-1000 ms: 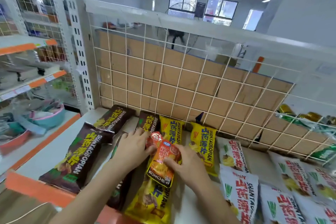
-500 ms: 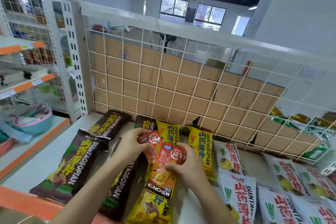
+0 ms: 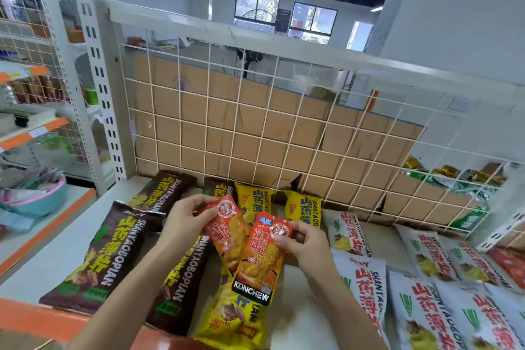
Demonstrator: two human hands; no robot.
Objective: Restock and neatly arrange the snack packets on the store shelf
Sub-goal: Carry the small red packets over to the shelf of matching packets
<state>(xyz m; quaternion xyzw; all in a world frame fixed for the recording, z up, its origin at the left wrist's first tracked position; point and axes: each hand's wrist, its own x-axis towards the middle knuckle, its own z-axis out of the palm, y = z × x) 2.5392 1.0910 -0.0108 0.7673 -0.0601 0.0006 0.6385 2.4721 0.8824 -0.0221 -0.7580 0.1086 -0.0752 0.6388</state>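
In the head view, both hands were low in the middle of the frame, over the shelf (image 3: 48,261). The left hand (image 3: 184,224) had its fingers and thumb curled onto the top edge of an orange snack packet (image 3: 227,231), pinching it. The right hand (image 3: 308,247) pinched the top of a second orange packet (image 3: 257,263), marked KONCHEW, between thumb and fingertips. The two packets hung side by side and overlapped slightly, the KONCHEW one in front and lower. Beneath them, at lower centre, lay a yellow packet (image 3: 230,318) flat on the shelf; two more yellow packets (image 3: 252,199) leaned near the wire grid (image 3: 255,128) at the back. Brown packets (image 3: 105,253) lay on the lower left of the shelf, one partly under the left forearm. White packets (image 3: 366,287) filled the lower right. Cardboard (image 3: 199,111) stood behind the grid. At the left edge of the frame, a teal bowl (image 3: 31,202) sat on a neighbouring shelf.
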